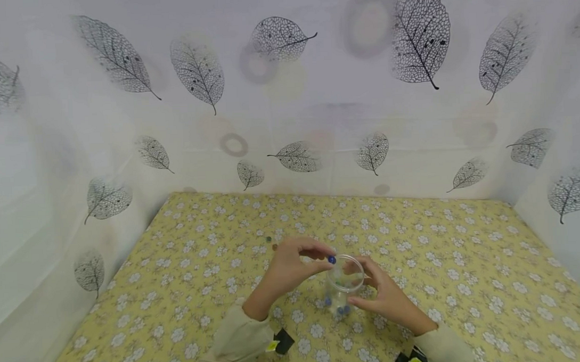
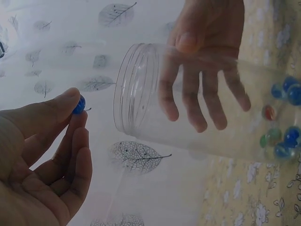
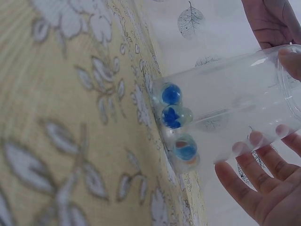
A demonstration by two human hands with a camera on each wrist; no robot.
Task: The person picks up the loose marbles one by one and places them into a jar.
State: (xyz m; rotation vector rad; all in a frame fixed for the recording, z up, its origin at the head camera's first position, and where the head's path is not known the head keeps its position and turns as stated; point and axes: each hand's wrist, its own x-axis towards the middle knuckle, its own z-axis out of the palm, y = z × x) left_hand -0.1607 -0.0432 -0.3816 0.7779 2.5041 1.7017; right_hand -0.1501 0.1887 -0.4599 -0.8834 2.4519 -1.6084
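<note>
My left hand (image 1: 288,266) pinches a blue marble (image 2: 79,104) between thumb and fingertips, beside the mouth of a clear plastic jar (image 2: 141,89). The jar stands upright on the cloth, its mouth uncovered. Around its side, the thumb and spread fingers of my right hand (image 1: 382,292) hold it; the fingers show through the clear wall in the left wrist view. Several marbles lie at the jar's bottom, among them blue marbles (image 3: 171,94), a green marble (image 2: 273,136) and a red one (image 2: 268,112).
A dark green marble (image 1: 268,239) and a brown marble (image 1: 275,247) lie on the table beyond my left hand. A yellow flowered cloth (image 1: 202,290) covers the table. Pale leaf-printed curtains (image 1: 316,116) hang along the back and both sides.
</note>
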